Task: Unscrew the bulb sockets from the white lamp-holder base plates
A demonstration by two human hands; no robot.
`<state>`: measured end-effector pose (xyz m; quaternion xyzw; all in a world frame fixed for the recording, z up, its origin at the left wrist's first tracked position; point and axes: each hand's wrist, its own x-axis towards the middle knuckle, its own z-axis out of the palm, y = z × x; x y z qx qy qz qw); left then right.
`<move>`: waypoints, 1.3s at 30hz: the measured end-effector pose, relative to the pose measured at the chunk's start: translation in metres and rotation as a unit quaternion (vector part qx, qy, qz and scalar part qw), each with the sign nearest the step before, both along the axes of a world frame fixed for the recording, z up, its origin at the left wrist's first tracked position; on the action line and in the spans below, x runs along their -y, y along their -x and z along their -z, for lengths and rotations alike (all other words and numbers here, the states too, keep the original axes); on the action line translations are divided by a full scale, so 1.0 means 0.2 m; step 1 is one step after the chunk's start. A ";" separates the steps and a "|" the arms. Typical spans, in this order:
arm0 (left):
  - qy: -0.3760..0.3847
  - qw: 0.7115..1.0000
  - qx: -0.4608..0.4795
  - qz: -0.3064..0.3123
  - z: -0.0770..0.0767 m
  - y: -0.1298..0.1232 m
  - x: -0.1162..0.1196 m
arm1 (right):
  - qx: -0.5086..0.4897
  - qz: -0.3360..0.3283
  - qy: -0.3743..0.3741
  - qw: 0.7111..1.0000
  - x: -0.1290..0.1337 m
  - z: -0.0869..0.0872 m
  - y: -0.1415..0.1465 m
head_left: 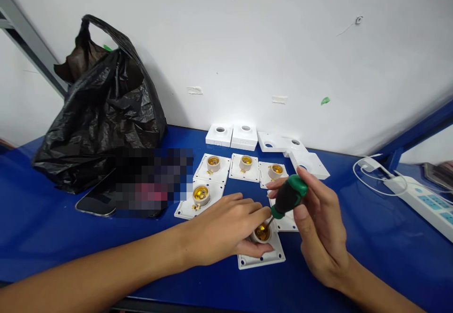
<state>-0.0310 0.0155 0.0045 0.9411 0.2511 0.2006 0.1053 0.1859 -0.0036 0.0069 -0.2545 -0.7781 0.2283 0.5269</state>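
A white square base plate [262,259] with a round brass-lined lamp socket [263,232] lies near the table's front edge. My left hand [233,230] grips that socket from the left, fingers and thumb around its rim. My right hand [323,228] holds a green and black screwdriver [288,197] at a slant, with the shaft pointing down into the socket. The screwdriver's tip is hard to make out inside. Several similar plates with sockets, such as one at the left [201,196], lie behind my hands.
Several white covers [244,138] lie along the wall. A black plastic bag [106,110] stands at the left, with a dark phone-like object [95,199] and a blurred patch before it. A white power strip [421,204] with cables lies at the right on the blue table [148,266].
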 end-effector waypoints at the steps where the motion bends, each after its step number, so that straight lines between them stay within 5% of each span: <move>1: 0.002 1.000 -0.001 -0.002 0.00 0.00 0.00 | -0.004 -0.009 -0.013 1.000 0.00 0.00 0.00; 5: 0.004 1.000 -0.010 -0.007 0.00 0.00 0.01 | -0.037 0.021 -0.106 0.993 -0.02 -0.02 0.00; 9: 0.007 1.000 -0.002 -0.005 0.00 0.00 0.00 | -0.012 -0.014 -0.045 0.999 -0.02 -0.03 0.00; 20: -0.012 1.000 -0.024 -0.003 -0.01 0.00 0.00 | -0.013 0.061 -0.141 0.988 -0.02 -0.04 -0.02; 32: -0.031 0.999 -0.014 -0.005 0.00 0.00 0.01 | -0.010 0.098 -0.125 0.987 -0.05 -0.04 0.00; 39: -0.022 1.000 -0.007 -0.003 0.01 0.01 0.00 | -0.030 -0.012 -0.019 0.999 -0.03 -0.04 0.01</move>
